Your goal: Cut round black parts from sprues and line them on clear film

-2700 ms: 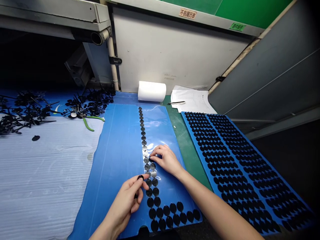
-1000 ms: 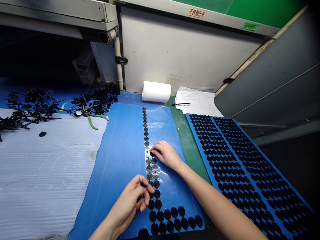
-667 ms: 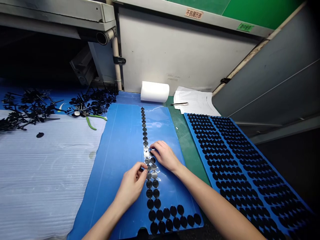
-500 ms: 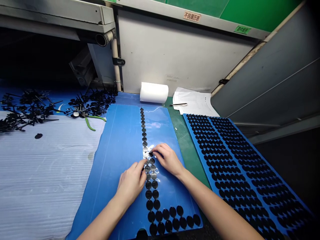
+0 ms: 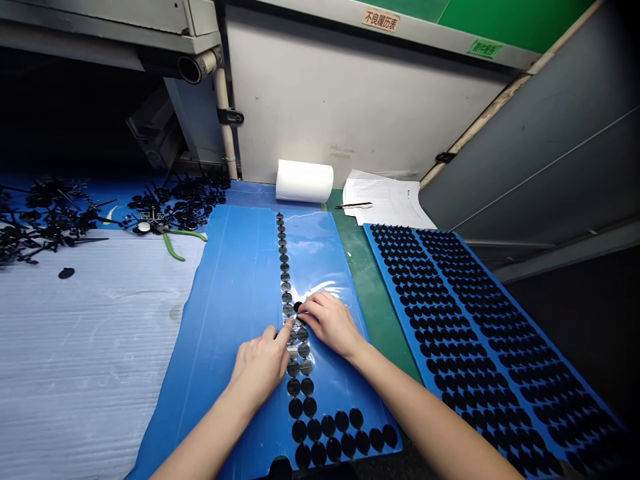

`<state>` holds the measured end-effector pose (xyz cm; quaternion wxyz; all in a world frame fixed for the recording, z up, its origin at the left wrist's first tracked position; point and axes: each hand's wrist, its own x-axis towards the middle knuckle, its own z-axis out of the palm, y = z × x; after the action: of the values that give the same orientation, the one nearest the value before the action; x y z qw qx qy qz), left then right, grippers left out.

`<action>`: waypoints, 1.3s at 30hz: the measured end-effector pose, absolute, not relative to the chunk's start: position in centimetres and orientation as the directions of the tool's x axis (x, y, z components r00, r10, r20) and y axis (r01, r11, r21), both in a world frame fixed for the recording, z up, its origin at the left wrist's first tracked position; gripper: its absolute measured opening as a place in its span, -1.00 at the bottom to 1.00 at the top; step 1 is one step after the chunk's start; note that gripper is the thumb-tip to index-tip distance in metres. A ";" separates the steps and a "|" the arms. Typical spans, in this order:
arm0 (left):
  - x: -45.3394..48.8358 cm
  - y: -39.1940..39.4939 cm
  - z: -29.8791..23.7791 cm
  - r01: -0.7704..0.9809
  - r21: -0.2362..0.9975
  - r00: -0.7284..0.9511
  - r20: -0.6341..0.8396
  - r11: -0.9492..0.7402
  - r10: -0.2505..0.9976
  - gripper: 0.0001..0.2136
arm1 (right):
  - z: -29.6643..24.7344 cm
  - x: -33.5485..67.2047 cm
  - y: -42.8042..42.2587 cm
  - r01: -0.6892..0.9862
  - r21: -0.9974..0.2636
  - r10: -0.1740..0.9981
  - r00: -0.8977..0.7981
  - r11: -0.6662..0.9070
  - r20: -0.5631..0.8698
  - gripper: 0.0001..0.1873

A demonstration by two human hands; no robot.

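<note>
My left hand lies nearly flat, fingers slightly spread, its index fingertip pressing the clear film at the column of black discs. I see nothing in its grip. My right hand is half curled, its fingertips just beside one black disc; I cannot tell whether it has hold of that disc. The column runs from 12 o'clock to 6 o'clock on a blue corrugated plastic board, narrow at the top and doubled below the hands. At 3 o'clock lies a second blue board, packed with black discs. At 1 o'clock, a pen rests on papers, beside a white roll. A sticker at 12 o'clock reads 不良履历表. At 10 o'clock, green-handled pliers lie by black plastic runners.
</note>
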<state>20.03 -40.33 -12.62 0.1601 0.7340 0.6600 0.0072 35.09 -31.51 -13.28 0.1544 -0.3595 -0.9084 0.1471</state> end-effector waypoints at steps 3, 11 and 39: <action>20.1 -40.4 -12.7 0.969 0.230 0.133 -0.187 -0.088 0.973 -0.56 | -13.1 35.2 -31.8 0.617 -0.357 0.699 -0.693 0.702 0.175 -0.91; 19.9 -40.5 -12.9 0.970 0.221 0.140 -0.164 -0.102 0.977 -0.56 | -13.3 35.1 -31.9 0.631 -0.315 0.697 -0.695 0.709 0.175 -0.94; 20.0 -41.1 -13.7 0.968 0.223 0.141 -0.105 -0.115 0.984 -0.58 | -12.3 35.0 -32.1 0.678 -0.183 0.701 -0.701 0.712 0.132 -0.88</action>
<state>20.01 -41.08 -13.65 0.1194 0.7458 0.6545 0.0343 34.96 -32.07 -12.30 0.0965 -0.3747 -0.9201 0.0604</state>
